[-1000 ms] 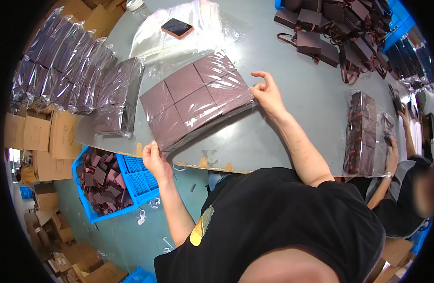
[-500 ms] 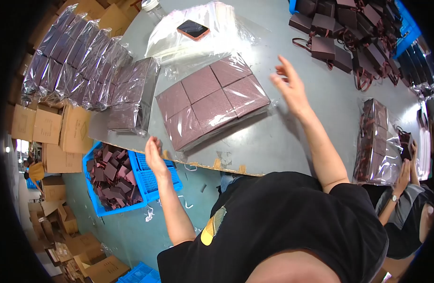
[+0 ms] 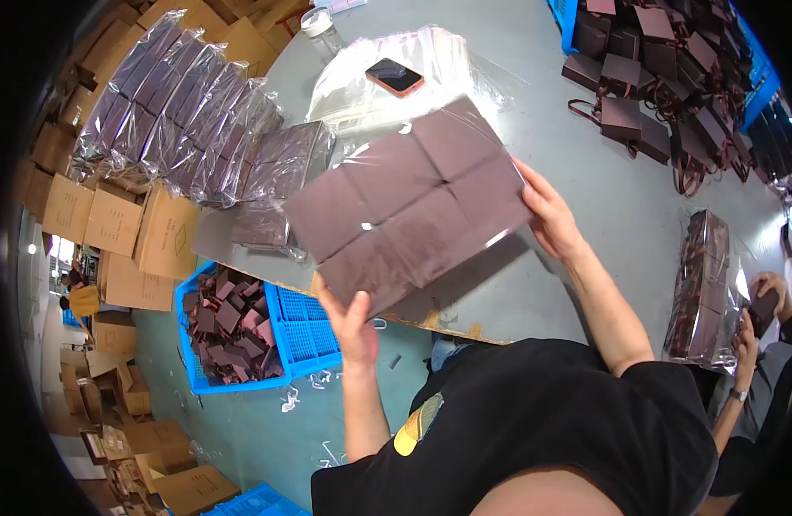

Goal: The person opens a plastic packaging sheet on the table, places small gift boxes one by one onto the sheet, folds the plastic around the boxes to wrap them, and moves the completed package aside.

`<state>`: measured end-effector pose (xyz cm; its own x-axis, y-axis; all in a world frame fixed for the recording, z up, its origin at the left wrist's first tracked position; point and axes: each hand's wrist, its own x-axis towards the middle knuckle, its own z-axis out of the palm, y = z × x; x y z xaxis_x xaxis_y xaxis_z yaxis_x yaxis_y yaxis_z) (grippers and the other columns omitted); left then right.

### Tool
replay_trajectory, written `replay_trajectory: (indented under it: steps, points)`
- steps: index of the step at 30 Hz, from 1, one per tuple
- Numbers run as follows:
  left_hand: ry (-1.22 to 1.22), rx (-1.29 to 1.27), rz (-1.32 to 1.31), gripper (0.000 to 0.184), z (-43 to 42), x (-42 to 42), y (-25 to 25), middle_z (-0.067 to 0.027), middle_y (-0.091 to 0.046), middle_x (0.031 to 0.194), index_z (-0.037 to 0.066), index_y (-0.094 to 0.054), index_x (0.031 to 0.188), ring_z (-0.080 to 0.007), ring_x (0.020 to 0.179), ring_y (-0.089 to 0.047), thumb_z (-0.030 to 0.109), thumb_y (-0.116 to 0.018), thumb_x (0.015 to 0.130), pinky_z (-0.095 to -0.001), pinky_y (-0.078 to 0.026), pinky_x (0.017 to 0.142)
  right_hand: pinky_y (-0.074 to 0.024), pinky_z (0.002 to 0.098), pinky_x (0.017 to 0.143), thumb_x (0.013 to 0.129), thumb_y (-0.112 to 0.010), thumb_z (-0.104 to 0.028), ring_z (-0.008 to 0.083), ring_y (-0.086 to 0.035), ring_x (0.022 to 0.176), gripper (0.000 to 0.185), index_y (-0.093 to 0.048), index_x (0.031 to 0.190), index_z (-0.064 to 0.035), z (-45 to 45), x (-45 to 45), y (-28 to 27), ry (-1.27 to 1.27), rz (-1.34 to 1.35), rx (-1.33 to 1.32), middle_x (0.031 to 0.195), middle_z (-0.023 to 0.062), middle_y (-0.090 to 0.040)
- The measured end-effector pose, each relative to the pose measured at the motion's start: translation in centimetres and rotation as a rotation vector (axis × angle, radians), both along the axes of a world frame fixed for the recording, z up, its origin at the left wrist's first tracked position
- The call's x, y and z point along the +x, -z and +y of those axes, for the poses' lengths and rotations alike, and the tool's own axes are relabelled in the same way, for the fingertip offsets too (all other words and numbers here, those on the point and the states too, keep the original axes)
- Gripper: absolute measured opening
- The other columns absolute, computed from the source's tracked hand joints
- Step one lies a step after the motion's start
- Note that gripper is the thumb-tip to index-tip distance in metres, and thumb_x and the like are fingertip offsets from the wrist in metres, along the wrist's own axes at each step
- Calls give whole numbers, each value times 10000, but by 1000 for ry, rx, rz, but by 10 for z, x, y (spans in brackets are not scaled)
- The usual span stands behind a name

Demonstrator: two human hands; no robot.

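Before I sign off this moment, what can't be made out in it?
Head view throughout:
Plastic-wrapped six-box pack: underside hidden by its upper face.
Left hand, right hand: some fingertips hidden beneath the pack.
Upper-right blue crate: cut off by the top edge.
Cardboard cartons: print too small.

Passage: bare grey metal-like tabletop (image 3: 607, 228) right of the right hand (image 3: 548, 212), bounded by heaped dark-brown ribboned boxes (image 3: 645, 64) beyond and a film-wrapped brown box column (image 3: 695, 284) farther right. Centre blocked: flat brown six-panel pack (image 3: 413, 202). Ahead: glossy clear plastic bags (image 3: 344, 88). Left: upright film-wrapped dark-brown packs (image 3: 159, 116)
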<state>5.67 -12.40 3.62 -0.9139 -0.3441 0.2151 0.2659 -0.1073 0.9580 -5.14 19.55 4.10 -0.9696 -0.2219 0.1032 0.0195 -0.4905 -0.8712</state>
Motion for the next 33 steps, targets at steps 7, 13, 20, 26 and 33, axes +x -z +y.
replay_trajectory:
  steps: [7,13,20,26,33]
  points:
    - [-101,799,-31,491,-70,-17,-74,-155,-565,1376,91,-545,1370,-376,1263,-533,310,-643,941,-646,-439,1038,-354,400,1143,980,-614,-227,222,-447,1348,581,-404,1499,-72,-54,-43,-66,-184,454,212,1444,104,-491]
    - [-413,-152,-416,674,-167,-96,-29,-188,-459,1476,48,-438,1446,-384,1308,-489,481,-590,952,-558,-471,988,-482,385,1019,853,-686,-194,319,-565,1200,443,-595,1260,-45,-32,-4,44,-63,386,920,1320,153,-559]
    - [-1093,-1621,135,503,-76,-102,-64,-223,-577,1264,-26,-589,1224,-388,1132,-567,359,-668,910,-485,-447,976,-507,379,931,886,-616,-89,276,-615,1086,202,-666,1074,-35,38,3,49,119,340,870,1186,98,-622]
    - [124,-1026,152,217,53,-197,-5,-121,-671,1074,17,-719,957,-285,1049,-626,122,-801,785,-376,-477,938,-519,333,770,881,-612,-22,215,-642,901,113,-668,978,-32,46,0,59,221,409,838,1021,61,-659]
    - [129,-890,42,138,59,-285,76,-95,-649,989,26,-715,867,-218,834,-592,114,-791,792,-349,-498,767,-515,334,729,895,-597,-49,216,-637,820,107,-684,956,-43,48,2,54,259,347,776,959,55,-672]
